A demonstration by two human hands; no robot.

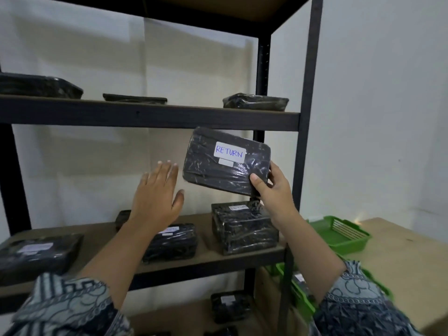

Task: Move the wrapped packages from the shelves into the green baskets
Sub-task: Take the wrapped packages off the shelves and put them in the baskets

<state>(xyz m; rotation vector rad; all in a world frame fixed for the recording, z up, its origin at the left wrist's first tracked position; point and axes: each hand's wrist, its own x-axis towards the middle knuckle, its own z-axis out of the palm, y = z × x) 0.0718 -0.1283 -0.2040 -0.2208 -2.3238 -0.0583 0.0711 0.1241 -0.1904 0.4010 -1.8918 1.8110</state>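
Dark metal rack [306, 112] w/ wood shelves vs. white wall; tan table [400, 253] at right carries green baskets [339, 235]. Right hand [274, 190] grips a black wrapped package [226, 161], label "RETURN", lifted above mid shelf. Left hand [155, 197] spread wide, empty.

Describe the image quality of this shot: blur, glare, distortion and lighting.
Head view: dim, flat indoor light. The held package is sharp, its RETURN label readable, with small glints on the wrap. The left hand is slightly motion-blurred. The shelf frame leans from wide-angle distortion. A bright glare spot sits beside the green basket.
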